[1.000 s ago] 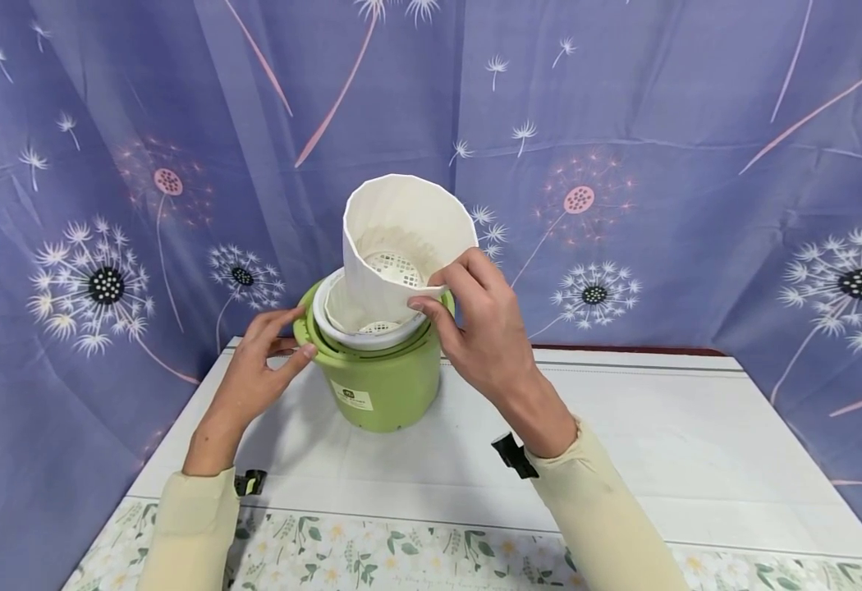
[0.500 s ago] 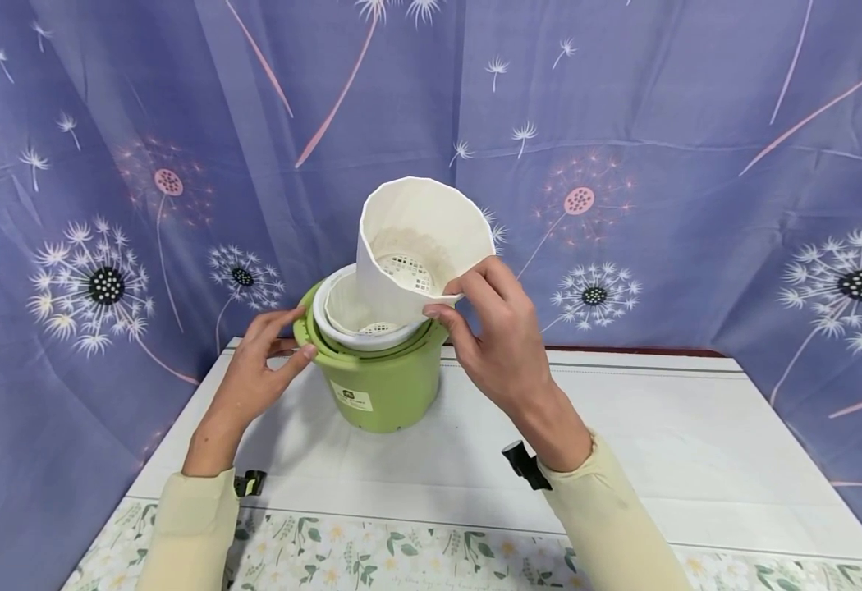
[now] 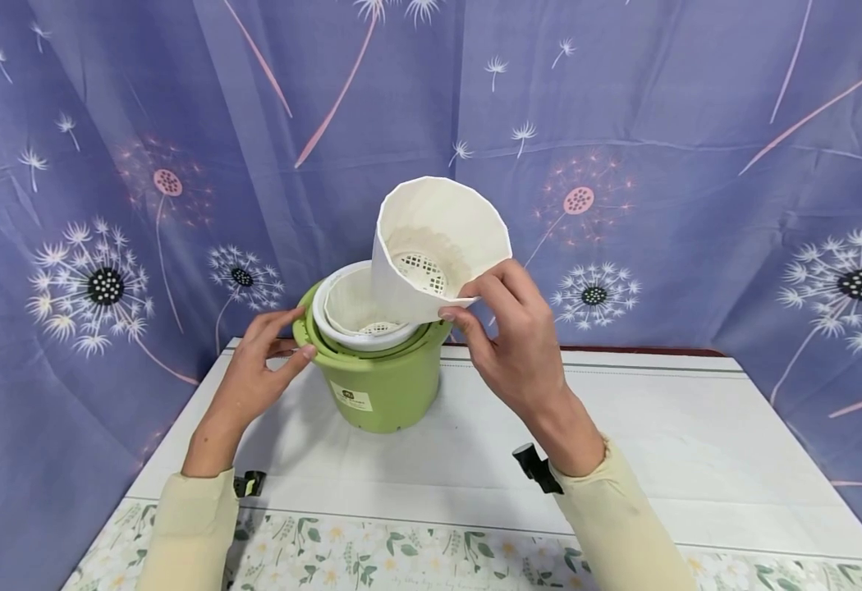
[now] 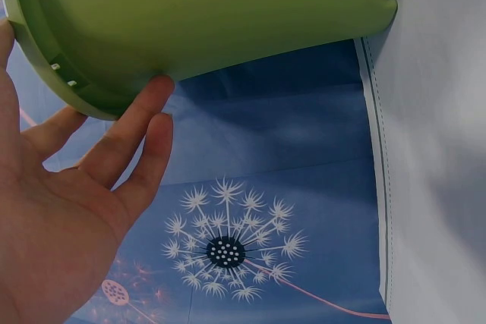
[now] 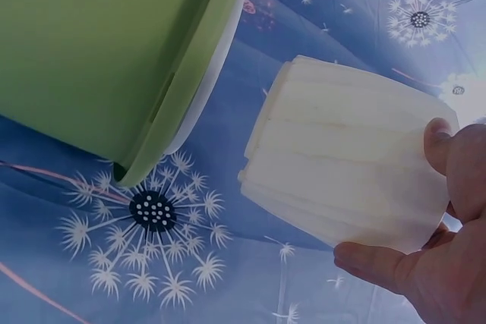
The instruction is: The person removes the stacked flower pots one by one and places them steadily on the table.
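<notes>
In the head view my right hand (image 3: 515, 345) pinches the rim of a white faceted plant pot (image 3: 400, 283) with a grid of holes in its base. The pot is tilted, its mouth facing me. In the right wrist view a gap shows between this white pot (image 5: 342, 157) and the green pot (image 5: 91, 51). My left hand (image 3: 259, 361) grips the left rim of that green plant pot (image 3: 387, 394), thumb in front. Nested inside the green pot are a white round-rimmed pot (image 3: 320, 312) and another white faceted pot (image 3: 348, 300), partly hidden by the held one.
The green pot stands on a table with a white cloth (image 3: 638, 443). A floral strip (image 3: 372, 554) runs along the near edge. Behind and at both sides hangs a purple dandelion-print curtain (image 3: 645, 82).
My right hand has moved to the right with the white faceted pot, showing more of the nested pots. The left hand and the green pot have stayed in place.
</notes>
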`<state>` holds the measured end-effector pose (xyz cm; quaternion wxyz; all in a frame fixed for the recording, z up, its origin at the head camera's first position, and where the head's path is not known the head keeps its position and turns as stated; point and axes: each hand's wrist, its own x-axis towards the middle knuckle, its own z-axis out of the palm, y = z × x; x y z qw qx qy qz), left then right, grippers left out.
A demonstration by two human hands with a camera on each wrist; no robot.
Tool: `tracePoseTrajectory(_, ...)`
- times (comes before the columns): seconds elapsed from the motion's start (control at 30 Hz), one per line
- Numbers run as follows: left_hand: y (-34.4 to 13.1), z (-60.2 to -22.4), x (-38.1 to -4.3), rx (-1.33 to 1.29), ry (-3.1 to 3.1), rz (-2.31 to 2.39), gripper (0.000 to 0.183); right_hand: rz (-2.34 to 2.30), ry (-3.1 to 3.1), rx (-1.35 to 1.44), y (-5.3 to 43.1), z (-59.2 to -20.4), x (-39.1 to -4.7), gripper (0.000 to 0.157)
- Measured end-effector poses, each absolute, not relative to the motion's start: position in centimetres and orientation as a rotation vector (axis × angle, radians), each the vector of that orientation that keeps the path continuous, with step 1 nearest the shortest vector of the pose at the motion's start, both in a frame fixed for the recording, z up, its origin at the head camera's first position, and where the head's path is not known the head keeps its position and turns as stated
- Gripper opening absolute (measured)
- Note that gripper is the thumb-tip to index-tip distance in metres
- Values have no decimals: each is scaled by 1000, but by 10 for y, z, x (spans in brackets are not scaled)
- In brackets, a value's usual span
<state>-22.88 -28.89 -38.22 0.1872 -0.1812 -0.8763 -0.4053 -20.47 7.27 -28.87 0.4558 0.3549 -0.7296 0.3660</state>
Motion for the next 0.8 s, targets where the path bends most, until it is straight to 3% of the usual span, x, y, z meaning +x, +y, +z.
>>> tracePoseTrajectory(0.8,-287,-384,-230,-505,-2458,-1150,64,948,-1808,829,98,-301,-205,19)
